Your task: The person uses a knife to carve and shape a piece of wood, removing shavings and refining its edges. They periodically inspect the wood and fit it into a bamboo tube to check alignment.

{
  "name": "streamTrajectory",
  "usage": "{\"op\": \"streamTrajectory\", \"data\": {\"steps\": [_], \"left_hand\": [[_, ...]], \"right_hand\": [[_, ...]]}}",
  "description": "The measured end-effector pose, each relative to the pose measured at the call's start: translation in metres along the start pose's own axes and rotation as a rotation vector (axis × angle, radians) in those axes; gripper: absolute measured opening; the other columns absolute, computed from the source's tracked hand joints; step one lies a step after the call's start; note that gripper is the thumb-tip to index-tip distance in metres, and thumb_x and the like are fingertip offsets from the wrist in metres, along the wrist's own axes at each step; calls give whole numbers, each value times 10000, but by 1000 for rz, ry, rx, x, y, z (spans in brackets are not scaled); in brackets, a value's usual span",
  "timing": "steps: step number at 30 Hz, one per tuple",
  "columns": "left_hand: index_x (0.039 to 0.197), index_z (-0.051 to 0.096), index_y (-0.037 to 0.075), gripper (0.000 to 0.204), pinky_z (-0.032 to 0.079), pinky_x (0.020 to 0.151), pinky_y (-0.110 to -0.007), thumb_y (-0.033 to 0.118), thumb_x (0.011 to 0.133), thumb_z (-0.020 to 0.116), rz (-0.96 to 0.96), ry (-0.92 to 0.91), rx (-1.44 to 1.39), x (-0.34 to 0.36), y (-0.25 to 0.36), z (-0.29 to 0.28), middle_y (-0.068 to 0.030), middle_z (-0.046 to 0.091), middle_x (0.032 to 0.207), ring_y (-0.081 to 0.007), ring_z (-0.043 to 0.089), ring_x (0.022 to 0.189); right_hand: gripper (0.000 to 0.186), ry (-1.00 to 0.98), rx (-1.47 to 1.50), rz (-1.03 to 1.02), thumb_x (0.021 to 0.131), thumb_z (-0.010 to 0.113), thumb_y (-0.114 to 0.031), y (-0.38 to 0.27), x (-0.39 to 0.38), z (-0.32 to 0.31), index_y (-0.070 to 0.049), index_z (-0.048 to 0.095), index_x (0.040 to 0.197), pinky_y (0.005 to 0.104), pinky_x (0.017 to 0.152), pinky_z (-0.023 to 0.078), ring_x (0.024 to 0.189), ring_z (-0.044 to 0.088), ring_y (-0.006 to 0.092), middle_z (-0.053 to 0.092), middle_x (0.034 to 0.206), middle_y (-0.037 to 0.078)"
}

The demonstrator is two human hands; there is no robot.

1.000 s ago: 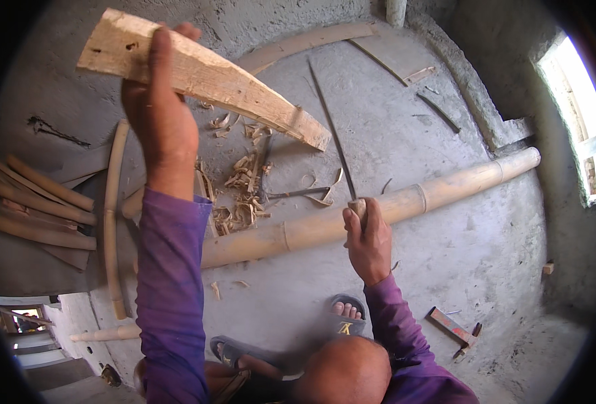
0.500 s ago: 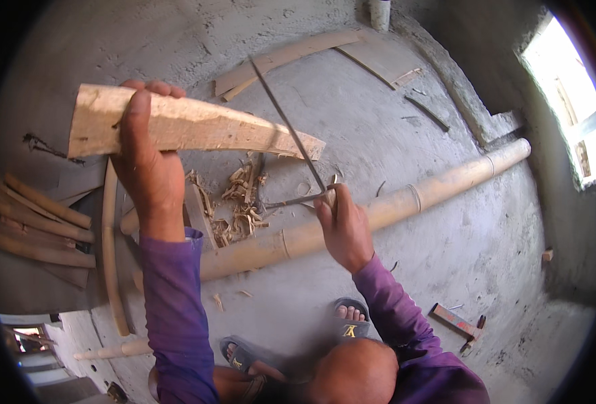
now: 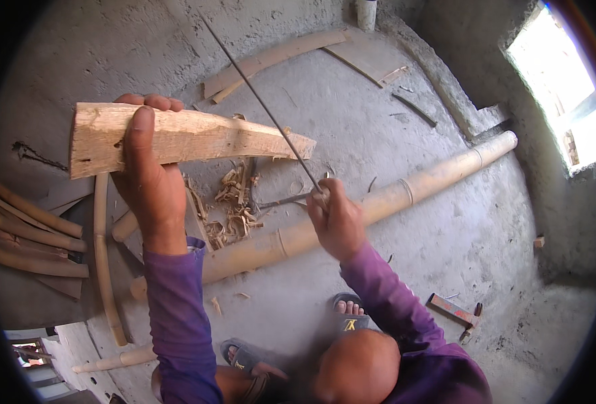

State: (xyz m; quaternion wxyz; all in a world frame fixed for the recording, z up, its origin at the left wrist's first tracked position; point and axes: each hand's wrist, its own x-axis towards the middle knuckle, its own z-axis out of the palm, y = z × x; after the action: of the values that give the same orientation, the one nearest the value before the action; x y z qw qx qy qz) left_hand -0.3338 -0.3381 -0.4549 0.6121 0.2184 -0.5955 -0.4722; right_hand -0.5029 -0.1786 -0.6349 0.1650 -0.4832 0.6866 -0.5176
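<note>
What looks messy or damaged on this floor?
A heap of pale wood shavings is strewn on the concrete beside the long bamboo pole. The wooden piece gripped in the left hand has ragged, split edges. The right hand holds a thin rod. Nothing else stands out.

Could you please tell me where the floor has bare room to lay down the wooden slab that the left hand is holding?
Bare concrete floor lies between the long pale bamboo pole and the curved wooden strips at the far wall. More lies right of the pole, before the small hammer. It is crowded beneath the rough wooden slab: curly wood shavings.
</note>
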Motion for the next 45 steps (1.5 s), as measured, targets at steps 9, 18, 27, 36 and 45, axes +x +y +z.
{"op": "streamTrajectory", "data": {"steps": [9,18,27,36,45], "left_hand": [[1194,564,50,319,467,1018,-434,251,975,680,51,47,-99,5,9,-9,-100,619,1035,-267,610,1055],[1192,624,2,323,501,999,-397,207,952,689,265,82,-153,45,85,-53,-143,655,1125,-264,640,1059],[1275,641,25,296,554,866,-345,70,982,638,638,57,962,27,127,-94,-97,688,1133,-243,682,1013],[1118,693,3,271,533,748,-316,195,931,736,339,280,249,24,121,-126,-64,672,964,-178,672,926],[1055,693,24,291,497,707,-289,267,915,771,267,348,287,39,118,-186,-42,671,942,-141,649,830]], "right_hand": [[241,-47,-74,10,1006,649,-204,16,4,23,-32,511,1104,523,619,483,753,655,466,669,794,222],[296,-177,8,-119,996,686,-200,-55,3,58,-17,464,1066,486,558,476,646,645,411,611,664,160],[316,-419,113,-196,1015,663,-208,-87,6,139,-3,424,1035,509,535,467,595,628,427,607,652,179],[299,-491,54,-265,1023,636,-211,-97,-1,181,4,441,1095,523,563,488,636,643,444,625,676,188],[357,-751,41,40,1055,567,-332,-142,6,197,6,467,1109,482,539,520,594,672,360,636,677,170]]}}
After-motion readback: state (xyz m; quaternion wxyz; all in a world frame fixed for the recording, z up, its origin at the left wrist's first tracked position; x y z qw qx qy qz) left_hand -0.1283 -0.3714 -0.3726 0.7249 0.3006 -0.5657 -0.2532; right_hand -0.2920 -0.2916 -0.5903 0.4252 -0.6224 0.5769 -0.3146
